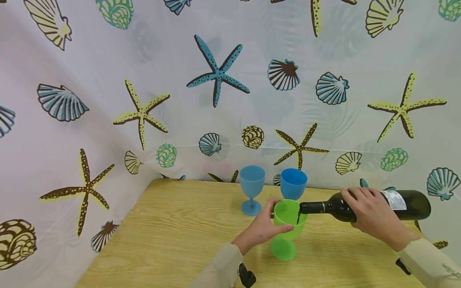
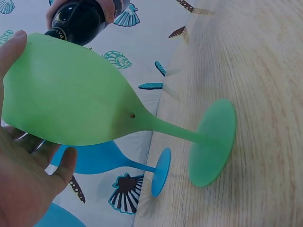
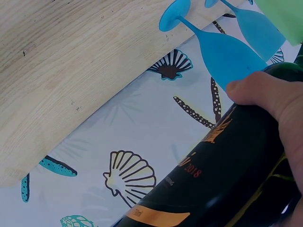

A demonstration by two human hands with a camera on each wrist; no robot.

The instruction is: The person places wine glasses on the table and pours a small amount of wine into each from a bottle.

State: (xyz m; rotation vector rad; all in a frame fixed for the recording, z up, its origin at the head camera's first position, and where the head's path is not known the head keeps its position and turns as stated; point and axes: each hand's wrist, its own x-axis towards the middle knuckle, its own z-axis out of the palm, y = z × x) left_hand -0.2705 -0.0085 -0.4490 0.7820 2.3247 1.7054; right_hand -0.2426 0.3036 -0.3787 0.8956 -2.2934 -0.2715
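My left hand point(image 1: 260, 229) grips a green plastic goblet point(image 1: 294, 233) round its bowl, thumb along the near side. In the left wrist view the goblet's stem point(image 2: 175, 131) slants down to its round foot, close over the wooden table. With my right hand point(image 1: 374, 216) I hold a dark wine bottle point(image 1: 415, 205) lying nearly level. Its mouth is over the goblet's rim, and a thin dark stream point(image 1: 298, 217) runs from it into the bowl. The right wrist view shows the bottle's dark label point(image 3: 213, 146) with orange and red print.
Behind the green goblet stand a light blue goblet point(image 1: 252, 182) and a darker blue goblet point(image 1: 293, 185), whose lower part is hidden. The wooden table point(image 1: 180, 232) ends at a white curtain point(image 1: 245, 112) printed with shells and starfish, which also runs along the left side.
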